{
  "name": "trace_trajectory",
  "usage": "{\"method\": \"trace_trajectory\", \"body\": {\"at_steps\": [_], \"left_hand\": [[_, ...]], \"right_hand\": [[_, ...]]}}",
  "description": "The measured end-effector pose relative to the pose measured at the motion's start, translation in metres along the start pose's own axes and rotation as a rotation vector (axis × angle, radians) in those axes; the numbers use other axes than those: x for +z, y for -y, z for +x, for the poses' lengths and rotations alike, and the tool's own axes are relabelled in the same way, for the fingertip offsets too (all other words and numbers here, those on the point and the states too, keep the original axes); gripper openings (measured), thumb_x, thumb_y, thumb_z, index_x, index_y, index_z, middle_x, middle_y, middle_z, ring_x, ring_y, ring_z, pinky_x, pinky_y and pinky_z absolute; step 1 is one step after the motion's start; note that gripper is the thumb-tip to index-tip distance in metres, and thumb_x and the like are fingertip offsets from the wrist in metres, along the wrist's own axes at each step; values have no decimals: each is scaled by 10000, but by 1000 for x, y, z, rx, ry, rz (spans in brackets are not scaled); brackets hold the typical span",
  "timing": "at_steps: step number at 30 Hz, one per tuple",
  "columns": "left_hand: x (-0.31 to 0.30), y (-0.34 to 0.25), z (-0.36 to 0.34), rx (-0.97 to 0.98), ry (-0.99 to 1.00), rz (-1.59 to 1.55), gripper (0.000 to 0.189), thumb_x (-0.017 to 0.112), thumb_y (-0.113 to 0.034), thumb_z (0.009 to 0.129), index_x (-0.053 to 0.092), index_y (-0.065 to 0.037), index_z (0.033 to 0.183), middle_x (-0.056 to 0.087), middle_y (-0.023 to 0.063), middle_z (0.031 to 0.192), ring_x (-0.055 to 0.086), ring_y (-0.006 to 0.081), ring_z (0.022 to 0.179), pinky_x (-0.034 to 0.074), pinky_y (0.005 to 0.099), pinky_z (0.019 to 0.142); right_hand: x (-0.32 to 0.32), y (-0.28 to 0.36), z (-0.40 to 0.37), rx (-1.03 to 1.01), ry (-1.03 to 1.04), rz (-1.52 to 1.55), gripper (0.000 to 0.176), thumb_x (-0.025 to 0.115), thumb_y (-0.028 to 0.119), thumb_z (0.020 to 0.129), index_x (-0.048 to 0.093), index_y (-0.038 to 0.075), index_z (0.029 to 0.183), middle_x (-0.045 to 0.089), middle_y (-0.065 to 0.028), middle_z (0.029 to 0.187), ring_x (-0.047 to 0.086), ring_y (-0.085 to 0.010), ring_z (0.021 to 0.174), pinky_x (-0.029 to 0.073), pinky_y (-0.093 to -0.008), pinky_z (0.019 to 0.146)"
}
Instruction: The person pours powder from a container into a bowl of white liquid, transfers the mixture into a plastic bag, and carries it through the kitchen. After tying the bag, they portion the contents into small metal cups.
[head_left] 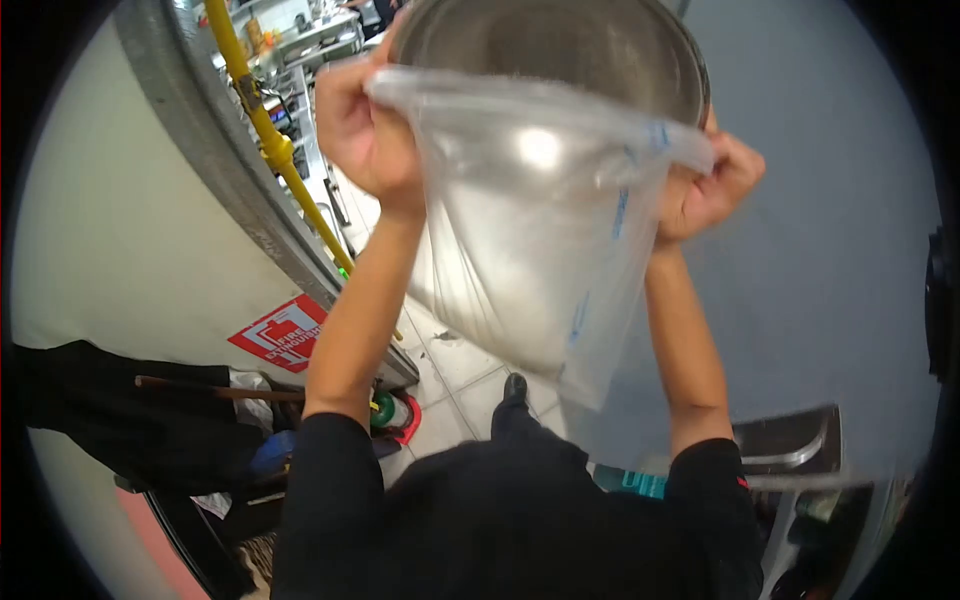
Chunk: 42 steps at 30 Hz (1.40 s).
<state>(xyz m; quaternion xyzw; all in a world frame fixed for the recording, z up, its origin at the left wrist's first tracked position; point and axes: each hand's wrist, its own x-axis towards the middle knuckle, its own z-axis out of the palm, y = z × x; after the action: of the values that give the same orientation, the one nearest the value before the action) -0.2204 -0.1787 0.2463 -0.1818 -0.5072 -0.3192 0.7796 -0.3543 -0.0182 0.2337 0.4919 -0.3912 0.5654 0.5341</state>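
A large round metal bowl (560, 45) is held up at the top of the view, its inside facing me and its far edge cut off. Across its near side hangs a clear plastic bag (530, 230) with blue print down its right side and something pale in its lower part, which I cannot make out. My left hand (370, 135) is closed around the bag's upper left corner, against the bowl's side. At the upper right corner, my right hand (715, 190) grips the bag's edge beside the bowl rim. Some fingers of both hands are hidden.
A yellow pipe (275, 150) runs by the door frame on the left, near a red fire extinguisher sign (282, 332). Grey panel (820, 230) fills the right side, with a metal handle (795, 455) low down. White floor tiles (465, 355) and kitchen shelves (320, 45) lie ahead.
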Motion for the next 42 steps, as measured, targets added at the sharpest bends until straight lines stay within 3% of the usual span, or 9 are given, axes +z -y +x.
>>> {"method": "trace_trajectory", "body": {"at_steps": [10,14,20,24,26,29,34,40,42], "left_hand": [[6,196,11,-74,-14,-39,162,514,-203,916,511,-41,900,480,18,783,445,122,739,374,252,700],[-25,280,5,135,-53,513,184,485,-216,910,519,-41,866,510,21,758,454,66,655,384,220,583],[-83,374,-40,-468,-126,319,142,471,-100,893,573,-1,885,357,-65,668,328,34,615,264,194,545],[-159,452,-57,-602,-120,489,104,462,-58,896,545,-8,857,361,-75,634,285,10,565,225,193,490],[-200,488,-50,-555,-17,625,118,495,-101,909,544,4,881,494,-33,660,407,20,595,321,178,528],[-246,559,-25,-572,-27,142,212,506,-190,932,507,22,918,644,212,959,628,196,859,494,282,779],[-312,687,2,-712,35,127,185,471,-142,939,496,38,905,635,211,923,649,272,853,527,371,799],[-419,833,-9,-857,-73,398,141,440,-55,932,506,13,828,606,126,740,585,171,615,499,290,619],[-446,880,-8,-877,-64,425,127,450,-44,924,513,14,830,598,115,726,558,150,592,480,272,605]], "right_hand": [[159,-144,-25,329,-111,529,152,510,26,887,363,9,923,420,-32,807,420,-62,644,363,-176,587],[210,-186,-63,403,-90,646,189,526,-14,871,348,16,928,466,-43,756,466,-47,651,384,-164,575],[293,-229,-145,619,249,384,449,527,-1,849,329,-22,1252,533,-149,1113,488,-164,1074,361,-284,940],[364,-242,-191,852,462,580,444,512,95,878,364,-60,1267,519,-191,1179,484,-214,1114,349,-317,964],[403,-257,-213,928,536,621,416,505,75,879,383,-48,1257,554,-190,1126,528,-201,1055,385,-292,922],[476,-296,-237,1261,674,682,392,511,-16,834,442,-24,1219,617,-137,966,589,-173,891,447,-262,793],[612,-365,-307,1287,916,558,552,491,-48,698,435,-29,1247,561,-128,1110,514,-170,1045,361,-286,946],[713,-475,-455,2248,682,821,420,501,-62,720,471,-47,1138,582,-134,1003,602,-208,836,495,-290,737],[749,-513,-483,2326,558,947,405,530,-29,743,450,-34,1140,582,-148,1013,621,-251,883,535,-385,792]]}}
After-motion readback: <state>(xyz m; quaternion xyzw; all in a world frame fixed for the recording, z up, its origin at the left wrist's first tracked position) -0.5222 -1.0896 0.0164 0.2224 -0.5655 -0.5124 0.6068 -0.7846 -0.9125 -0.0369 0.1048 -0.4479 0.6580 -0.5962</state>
